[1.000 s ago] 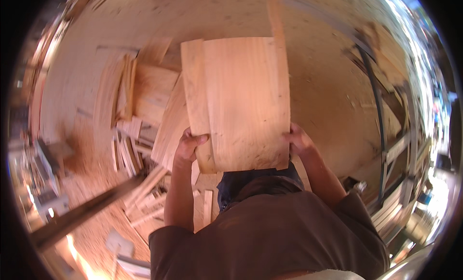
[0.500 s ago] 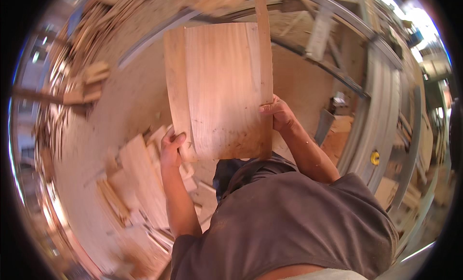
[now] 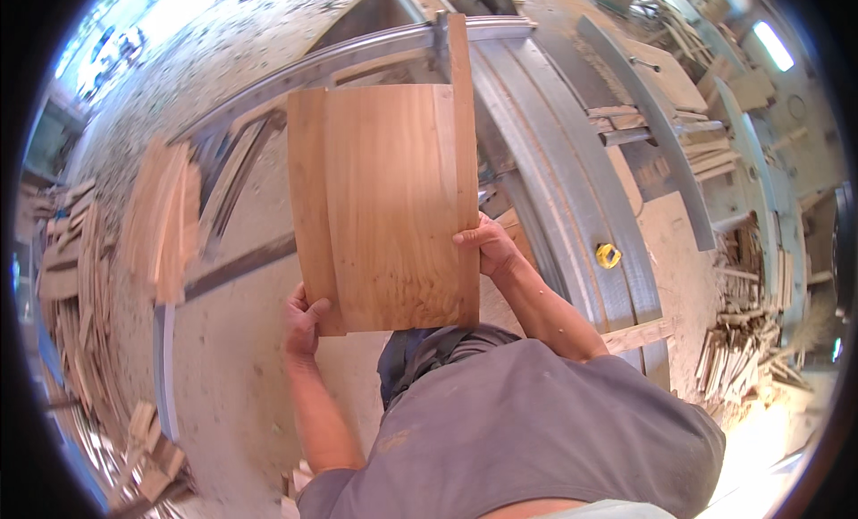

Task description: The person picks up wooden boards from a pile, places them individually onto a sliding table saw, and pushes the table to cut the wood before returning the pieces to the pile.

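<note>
Wooden boards are held out in front of my body, side by side like a panel. A narrower strip lies along their left side. The strip on the right edge is longer and sticks out past the far end. My left hand is closed on the near left corner, thumb on top. Farther up, my right hand grips the right edge, its thumb over the long strip. The fingers beneath the boards are hidden.
To the right stands a metal machine table with long rails, a yellow tape measure on it. A metal frame crosses beyond the boards. Stacked boards stand at left; wood scraps lie farther left, and offcuts at right.
My body has turned to the right, so the machine table now sits closer to the middle of the view. Both hands have kept their grip on the boards, which appear slightly lower and farther left.
</note>
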Available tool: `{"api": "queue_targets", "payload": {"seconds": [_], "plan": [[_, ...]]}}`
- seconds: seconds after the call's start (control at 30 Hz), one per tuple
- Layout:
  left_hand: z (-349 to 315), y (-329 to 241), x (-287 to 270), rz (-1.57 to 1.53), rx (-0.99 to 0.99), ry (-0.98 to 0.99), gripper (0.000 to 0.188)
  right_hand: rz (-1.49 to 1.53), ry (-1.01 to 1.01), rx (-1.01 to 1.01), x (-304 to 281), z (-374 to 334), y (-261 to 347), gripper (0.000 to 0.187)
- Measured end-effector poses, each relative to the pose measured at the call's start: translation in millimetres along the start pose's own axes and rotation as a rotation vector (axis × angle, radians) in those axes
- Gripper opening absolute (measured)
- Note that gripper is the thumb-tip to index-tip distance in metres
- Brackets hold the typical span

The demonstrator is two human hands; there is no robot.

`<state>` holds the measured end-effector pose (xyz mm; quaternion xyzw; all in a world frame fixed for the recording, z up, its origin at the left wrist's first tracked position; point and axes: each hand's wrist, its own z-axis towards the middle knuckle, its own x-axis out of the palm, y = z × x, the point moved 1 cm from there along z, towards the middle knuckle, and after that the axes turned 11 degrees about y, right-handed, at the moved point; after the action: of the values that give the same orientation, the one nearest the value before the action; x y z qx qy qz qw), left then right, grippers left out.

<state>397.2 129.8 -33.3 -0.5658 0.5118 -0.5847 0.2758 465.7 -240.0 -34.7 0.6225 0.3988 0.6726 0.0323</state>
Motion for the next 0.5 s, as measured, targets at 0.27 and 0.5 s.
{"api": "queue_targets", "payload": {"seconds": [0.27, 0.5], "plan": [[222, -57, 62, 0.082, -0.107, 0.340, 0.054, 0.027, -0.187, -0.256, -74, 23, 103, 0.063], [371, -48, 174, -0.170, -0.081, 0.367, 0.043, -0.860, -0.208, -0.101, -142, 29, 335, 0.064]]}}
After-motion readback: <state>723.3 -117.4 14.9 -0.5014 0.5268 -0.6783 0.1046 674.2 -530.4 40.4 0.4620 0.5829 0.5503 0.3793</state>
